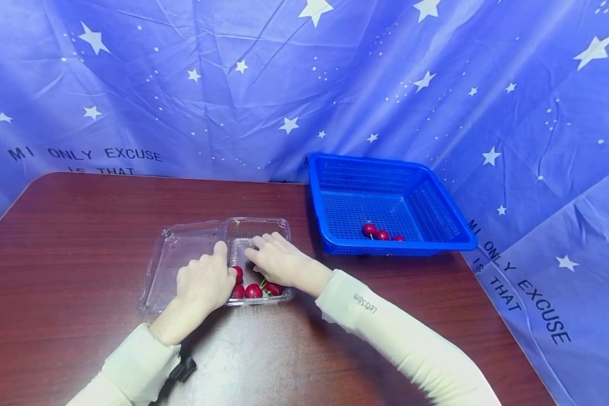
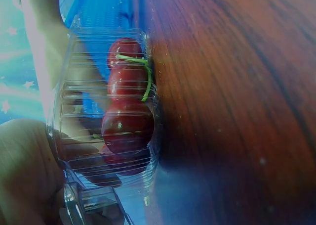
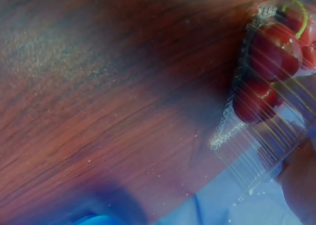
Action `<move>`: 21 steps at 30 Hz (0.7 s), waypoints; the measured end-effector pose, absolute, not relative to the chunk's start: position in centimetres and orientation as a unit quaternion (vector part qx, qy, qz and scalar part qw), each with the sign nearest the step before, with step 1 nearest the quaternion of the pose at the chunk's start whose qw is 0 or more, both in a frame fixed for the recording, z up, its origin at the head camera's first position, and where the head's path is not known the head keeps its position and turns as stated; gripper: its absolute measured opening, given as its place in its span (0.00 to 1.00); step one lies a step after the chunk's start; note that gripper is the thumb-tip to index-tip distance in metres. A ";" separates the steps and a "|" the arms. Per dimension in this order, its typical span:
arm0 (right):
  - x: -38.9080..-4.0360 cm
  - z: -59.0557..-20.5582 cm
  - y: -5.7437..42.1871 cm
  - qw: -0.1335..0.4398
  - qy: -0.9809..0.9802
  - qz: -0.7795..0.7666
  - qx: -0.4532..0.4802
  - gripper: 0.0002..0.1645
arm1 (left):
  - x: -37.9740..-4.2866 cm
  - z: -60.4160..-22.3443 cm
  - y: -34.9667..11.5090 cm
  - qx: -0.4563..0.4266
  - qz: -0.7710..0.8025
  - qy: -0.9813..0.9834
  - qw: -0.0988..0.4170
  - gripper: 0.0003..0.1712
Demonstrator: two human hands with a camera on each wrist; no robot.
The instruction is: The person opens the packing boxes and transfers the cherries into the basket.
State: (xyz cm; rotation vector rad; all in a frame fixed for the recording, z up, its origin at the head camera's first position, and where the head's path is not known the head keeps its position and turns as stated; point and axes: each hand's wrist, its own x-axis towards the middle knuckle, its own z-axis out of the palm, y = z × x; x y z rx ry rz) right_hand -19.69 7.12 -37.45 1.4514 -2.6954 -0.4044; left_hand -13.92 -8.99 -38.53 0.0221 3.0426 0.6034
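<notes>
A clear plastic clamshell box [image 1: 257, 221] stands open on the table, its lid [image 1: 182, 248] folded out to the left. Several red cherries [image 1: 254, 291] lie along its near side, some with green stems. My left hand [image 1: 203, 280] grips the box where lid and base meet, beside the leftmost cherries. From the right, my right hand [image 1: 279, 260] reaches over the rim with its fingers bent down inside the box. Through the ribbed wall in the left wrist view, fingers show behind the cherries [image 2: 128, 123]. I cannot tell whether the right fingertips hold a cherry.
At the back right of the brown table [image 1: 81, 242] sits a blue plastic basket [image 1: 396, 247] with a few cherries [image 1: 382, 235] near its front wall. A blue star-printed cloth [image 1: 264, 113] hangs behind the table and along its right side.
</notes>
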 end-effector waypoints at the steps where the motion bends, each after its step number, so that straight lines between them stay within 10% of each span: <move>1: -19.7 -37.4 7.1 0.023 -0.873 -0.131 0.468 0.14 | -13.9 -38.5 -9.0 0.008 0.194 0.981 0.021 0.16; 21: -19.5 -38.2 7.0 0.012 -0.878 -0.117 0.465 0.13 | -13.8 -38.6 -8.9 0.009 0.197 0.980 0.009 0.16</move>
